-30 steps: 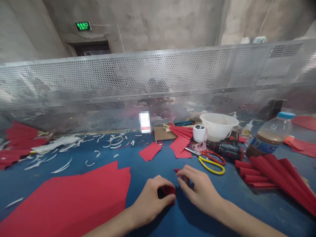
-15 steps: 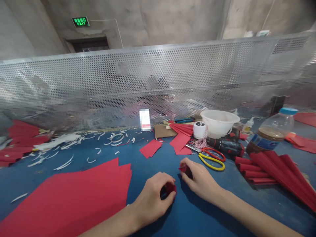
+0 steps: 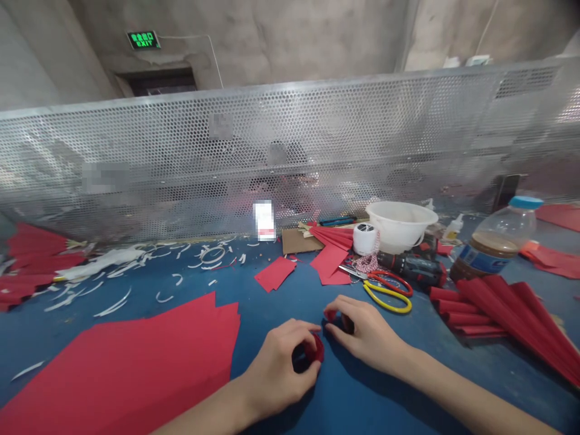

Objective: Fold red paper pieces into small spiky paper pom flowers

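Observation:
My left hand (image 3: 278, 365) is curled around a small loop of red paper (image 3: 315, 351), with its dark hollow showing between the fingers. My right hand (image 3: 367, 332) rests on the blue work surface (image 3: 290, 305) just beside it, its fingertips pinching a bit of red paper (image 3: 331, 315). Its fingers hide most of that piece, so I cannot tell whether it joins the loop. To the left of my hands lies a stack of large red paper sheets (image 3: 122, 356).
Yellow-handled scissors (image 3: 385, 297) and red-handled scissors (image 3: 394, 282) lie ahead, near a cordless drill (image 3: 410, 269) and a white bowl (image 3: 399, 226). Pleated red paper fans (image 3: 507, 308) lie on the right. White paper offcuts are scattered at left, before a perforated metal panel (image 3: 290, 163).
The view has tilted slightly, shifting the scene up and left. My hands have drawn a little closer together, and the red loop in my left hand now shows more openly.

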The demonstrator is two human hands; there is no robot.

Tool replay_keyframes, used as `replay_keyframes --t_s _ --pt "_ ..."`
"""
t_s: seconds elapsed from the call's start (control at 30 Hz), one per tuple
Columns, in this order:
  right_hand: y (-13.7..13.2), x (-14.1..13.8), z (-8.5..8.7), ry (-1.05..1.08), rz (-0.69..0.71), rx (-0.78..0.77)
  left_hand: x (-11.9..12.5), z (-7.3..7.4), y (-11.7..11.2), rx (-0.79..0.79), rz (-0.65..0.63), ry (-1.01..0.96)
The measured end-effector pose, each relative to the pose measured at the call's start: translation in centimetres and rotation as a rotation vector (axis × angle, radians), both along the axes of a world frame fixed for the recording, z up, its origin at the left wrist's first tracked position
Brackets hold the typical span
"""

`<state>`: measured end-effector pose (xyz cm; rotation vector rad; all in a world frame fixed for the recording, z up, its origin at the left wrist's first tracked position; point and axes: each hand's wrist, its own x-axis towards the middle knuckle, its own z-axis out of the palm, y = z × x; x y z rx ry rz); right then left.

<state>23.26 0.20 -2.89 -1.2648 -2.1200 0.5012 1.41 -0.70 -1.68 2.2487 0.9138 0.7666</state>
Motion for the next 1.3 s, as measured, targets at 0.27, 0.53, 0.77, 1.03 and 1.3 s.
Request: replay_keyframes --t_s 0.27,0.53,0.77,1.03,1.3 --pt "0.1 0.7 -0.7 -0.006 -0.001 -0.005 -0.1 0.1 0.4 -0.168 0.192 -0.086" --pt "0.5 0.0 0.0 -0.129 0.085 0.115 -0.7 -0.7 2.2 -0.466 0.238 -0.442" --pt "0.5 -0.1 0.0 -0.038 0.080 0.013 -1.1 -0.5 2.1 -0.544 0.177 -0.556" --pt "-0.8 -0.5 1.0 0.289 0.017 -0.085 -1.3 -0.5 2.0 -0.598 0.032 -0.488" --pt "-2.8 -0.7 0.9 0.243 0.210 0.328 -1.3 -0.6 0.6 -0.393 0.056 -0.445"
